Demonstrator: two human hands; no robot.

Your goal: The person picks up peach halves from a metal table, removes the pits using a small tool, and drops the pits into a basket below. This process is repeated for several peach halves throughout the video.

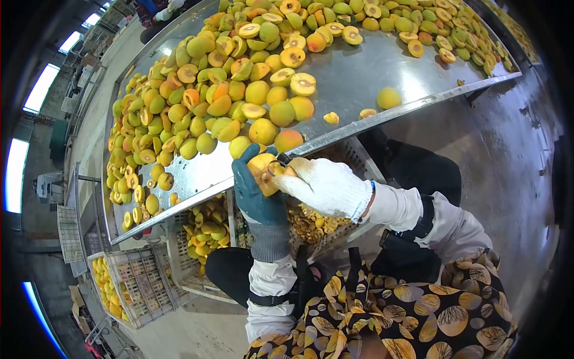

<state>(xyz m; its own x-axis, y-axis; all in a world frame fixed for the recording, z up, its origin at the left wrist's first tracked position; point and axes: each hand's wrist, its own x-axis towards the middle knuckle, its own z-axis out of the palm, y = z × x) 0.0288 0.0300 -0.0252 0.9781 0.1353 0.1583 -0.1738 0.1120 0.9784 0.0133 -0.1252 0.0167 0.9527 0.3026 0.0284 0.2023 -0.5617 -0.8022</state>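
My left hand (258,194), in a dark teal coated glove with a grey cuff, is closed around a halved peach (261,170) held just off the table's front edge. The cut face of the peach is turned toward my right hand (323,186), which wears a white knitted glove. Its fingers are closed on a small pitting tool (276,167) with a dark curved end, placed against the middle of the cut face. Most of the tool is hidden by the glove. Beyond both hands, whole and halved peaches (197,90) are heaped on the metal table (353,78).
Below the table edge, one crate (232,218) holds peach halves, and another under my right hand holds stones and scraps (317,226). A further crate (140,281) of yellow fruit stands at left. Another person's gloved hand (164,13) shows at the top left.
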